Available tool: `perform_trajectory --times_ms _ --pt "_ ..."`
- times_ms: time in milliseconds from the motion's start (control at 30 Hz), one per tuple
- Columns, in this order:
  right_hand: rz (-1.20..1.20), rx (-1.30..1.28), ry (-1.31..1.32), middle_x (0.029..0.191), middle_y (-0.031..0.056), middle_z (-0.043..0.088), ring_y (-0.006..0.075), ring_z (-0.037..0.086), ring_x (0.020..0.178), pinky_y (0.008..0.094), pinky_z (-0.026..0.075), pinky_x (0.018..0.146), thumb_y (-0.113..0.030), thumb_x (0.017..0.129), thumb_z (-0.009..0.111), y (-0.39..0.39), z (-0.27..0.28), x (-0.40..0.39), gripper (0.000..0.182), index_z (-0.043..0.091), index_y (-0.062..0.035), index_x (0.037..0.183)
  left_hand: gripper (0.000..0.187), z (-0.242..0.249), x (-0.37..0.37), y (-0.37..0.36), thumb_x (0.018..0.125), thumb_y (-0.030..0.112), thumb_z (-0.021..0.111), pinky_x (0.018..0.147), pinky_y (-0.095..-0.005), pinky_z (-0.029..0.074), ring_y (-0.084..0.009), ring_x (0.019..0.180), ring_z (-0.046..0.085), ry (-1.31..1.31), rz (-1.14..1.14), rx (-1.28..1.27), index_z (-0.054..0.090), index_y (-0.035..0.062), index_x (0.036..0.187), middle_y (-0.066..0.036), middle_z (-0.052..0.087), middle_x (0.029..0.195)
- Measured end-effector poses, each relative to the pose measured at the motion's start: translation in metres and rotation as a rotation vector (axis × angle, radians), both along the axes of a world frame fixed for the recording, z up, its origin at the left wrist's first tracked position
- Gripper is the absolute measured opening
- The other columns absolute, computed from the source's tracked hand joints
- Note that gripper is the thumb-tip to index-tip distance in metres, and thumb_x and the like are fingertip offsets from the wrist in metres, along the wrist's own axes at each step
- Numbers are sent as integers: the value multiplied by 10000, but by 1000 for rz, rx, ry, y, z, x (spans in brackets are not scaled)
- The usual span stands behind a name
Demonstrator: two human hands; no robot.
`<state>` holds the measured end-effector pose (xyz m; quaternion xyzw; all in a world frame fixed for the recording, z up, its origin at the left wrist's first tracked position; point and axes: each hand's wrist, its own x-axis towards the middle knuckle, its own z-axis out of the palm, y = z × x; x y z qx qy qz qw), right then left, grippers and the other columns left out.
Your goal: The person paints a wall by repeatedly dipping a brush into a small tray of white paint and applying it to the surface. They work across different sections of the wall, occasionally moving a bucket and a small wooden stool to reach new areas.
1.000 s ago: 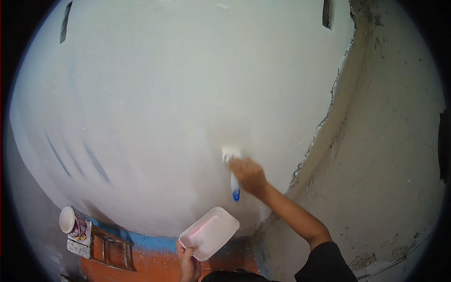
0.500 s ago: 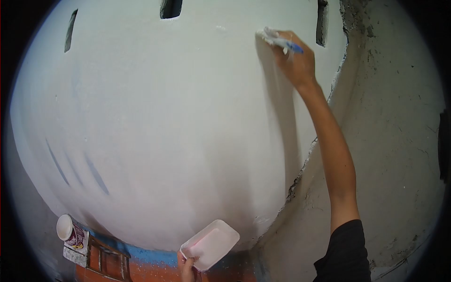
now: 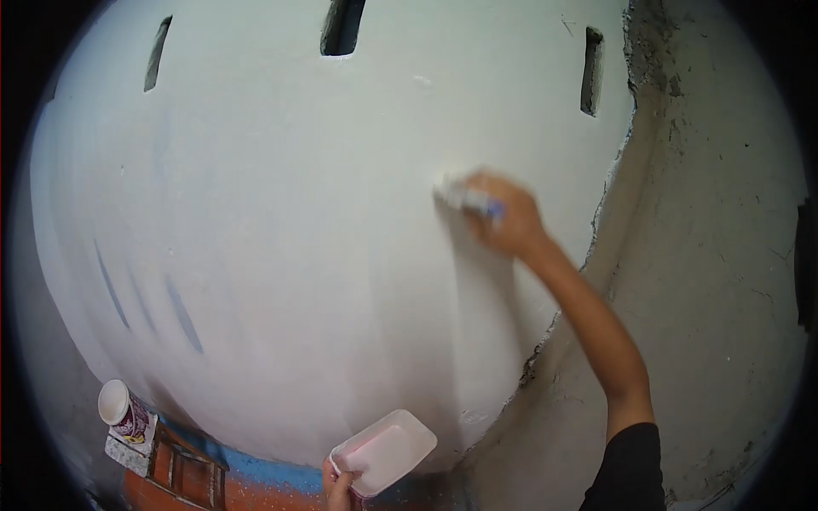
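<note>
My right hand (image 3: pixel 511 217) is closed round a paintbrush (image 3: pixel 465 198) whose handle has a blue end; motion blurs both. The brush's whitish bristle end is at the white wall (image 3: pixel 281 230), and a shadow falls below it. Low in the view, my left hand (image 3: pixel 339 489) grips a shallow pale plastic tray (image 3: pixel 396 453) by its near left edge, thumb over the rim. The tray is tilted, its inside facing me, with a pinkish tint along one side.
A bucket (image 3: pixel 128 410) stands on a paint-spattered stepladder (image 3: pixel 183 464) at lower left. Narrow slots (image 3: pixel 343 30) pierce the wall's upper part. A rough broken plaster edge (image 3: pixel 594 226) divides the white wall from a bare grey wall (image 3: pixel 699 281). Speckled reddish floor (image 3: pixel 268 494) shows below.
My right hand has moved the brush down the wall and slightly left. The camera view has shifted a little, so the wall slots sit lower and farther right. My left hand still holds the tray.
</note>
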<state>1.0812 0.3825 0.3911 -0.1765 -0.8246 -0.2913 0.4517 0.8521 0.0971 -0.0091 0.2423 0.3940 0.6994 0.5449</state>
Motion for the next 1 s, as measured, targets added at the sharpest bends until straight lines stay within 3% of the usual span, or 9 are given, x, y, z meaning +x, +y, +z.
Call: perform_trajectory --times_ms 167,233,300,367,500,667,800,933,1000 --pt "-189 290 192 977 85 672 311 648 890 429 541 761 -193 886 610 -6 102 -18 253 682 -129 1119 559 -4 8 0 985 213 605 1014 -444 493 -300 1250 547 -31 51 -51 380 57 1472 -146 524 1377" --pt "-212 360 187 938 83 667 313 648 843 436 546 737 -184 880 610 -4 81 -29 235 681 -126 1096 552 -10 10 -2 985 203 601 1019 -440 490 -301 1249 546 -46 71 1 382 58 1470 -146 524 1377" --pt "-227 395 -13 914 89 644 262 636 722 371 544 556 -135 843 612 2 18 -38 130 656 -142 965 551 -5 13 -3 981 197 602 1025 -436 483 -301 1249 545 -64 91 19 384 57 1467 -145 524 1375" --pt "-97 562 -162 890 66 629 226 624 684 308 523 475 -127 852 601 16 -66 -47 238 675 -91 1076 554 9 17 -10 974 193 607 1032 -433 474 -301 1249 542 -86 113 -3 386 53 1463 -144 524 1371" --pt "-130 21 -445 944 68 652 253 666 799 339 546 519 -137 834 631 -27 -116 -42 308 678 -93 1136 567 9 14 -19 954 172 618 1037 -428 466 -301 1257 530 -82 148 -11 387 41 1455 -147 517 1366" --pt "94 -239 -1 946 115 705 350 672 885 450 539 795 -274 852 658 0 39 -33 293 682 -134 1108 578 21 16 -18 947 157 616 1022 -412 477 -296 1256 524 -15 168 -10 376 38 1459 -147 501 1376" --pt "-132 129 184 937 150 699 372 664 882 471 536 755 -352 914 600 13 164 -49 278 677 -101 1005 583 12 22 -12 954 167 618 1020 -414 480 -295 1249 528 -33 169 9 367 46 1466 -147 504 1374" --pt "-165 409 87 971 89 659 287 662 854 422 566 698 -167 908 570 -4 139 -65 137 658 -120 1001 573 13 24 -12 956 168 619 1015 -420 485 -294 1233 540 -112 184 9 375 53 1462 -143 518 1357" --pt "-327 403 -69 1018 39 648 241 630 872 374 556 676 -106 827 645 -2 80 -72 310 666 -130 1135 569 14 18 -13 955 169 620 1015 -421 485 -293 1229 544 -124 182 10 381 56 1459 -140 523 1352"
